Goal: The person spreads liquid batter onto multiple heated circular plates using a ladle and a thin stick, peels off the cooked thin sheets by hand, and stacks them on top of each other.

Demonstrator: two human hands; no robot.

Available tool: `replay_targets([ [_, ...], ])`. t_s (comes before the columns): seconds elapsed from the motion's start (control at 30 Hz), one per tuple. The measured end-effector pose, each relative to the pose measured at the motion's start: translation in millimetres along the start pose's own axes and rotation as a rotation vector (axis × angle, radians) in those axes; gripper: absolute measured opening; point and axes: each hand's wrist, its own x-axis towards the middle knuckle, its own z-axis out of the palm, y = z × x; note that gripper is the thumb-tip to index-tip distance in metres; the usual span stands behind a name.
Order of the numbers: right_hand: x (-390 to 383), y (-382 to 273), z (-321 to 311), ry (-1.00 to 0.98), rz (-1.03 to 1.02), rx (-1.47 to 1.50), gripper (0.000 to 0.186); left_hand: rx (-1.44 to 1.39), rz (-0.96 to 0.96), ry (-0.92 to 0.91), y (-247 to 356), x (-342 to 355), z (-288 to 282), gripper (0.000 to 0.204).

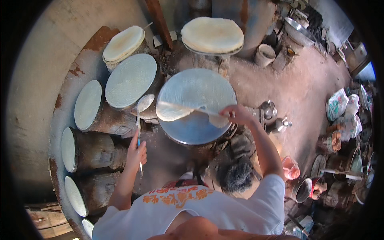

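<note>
Right hand [236, 115]: closed on a thin stick [188, 108] — a limp sheet [173, 113] draped over it, lifted off the round steamer top [196, 106].
Left hand [137, 154]: gripping a ladle [143, 105] upright, bowl clear of the sheet.

Viewpoint: one head-worn fisheye camera, looking steeply down over the wearer's white printed shirt [208, 208].
Facing: toward the round grey cloth-covered steamer top [196, 105] just ahead.
Nearness: close, within arm's reach.
Rim: black and bent; far clutter probably pots.
Shared: single view only.
</note>
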Motion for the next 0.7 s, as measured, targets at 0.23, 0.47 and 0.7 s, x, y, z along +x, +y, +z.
replay_targets([
  [0.23,-34.6,-1.2,10.5,-0.087,-0.063,0.046,0.043,0.069,-0.072,-0.122,-26.8,-39.5,14.1,0.062],
  [0.47,-73.0,-9.4,82.4,0.352,-0.064,-0.06,0.045,0.044,-0.082,-0.193,-41.4,-21.6,7.9,0.062],
  [0.7,-67.1,-157.2,251.1,0.706,0.332,1.124,0.038,0.028,0.266,-0.286,16.8,-22.9,-55.0,0.061],
])
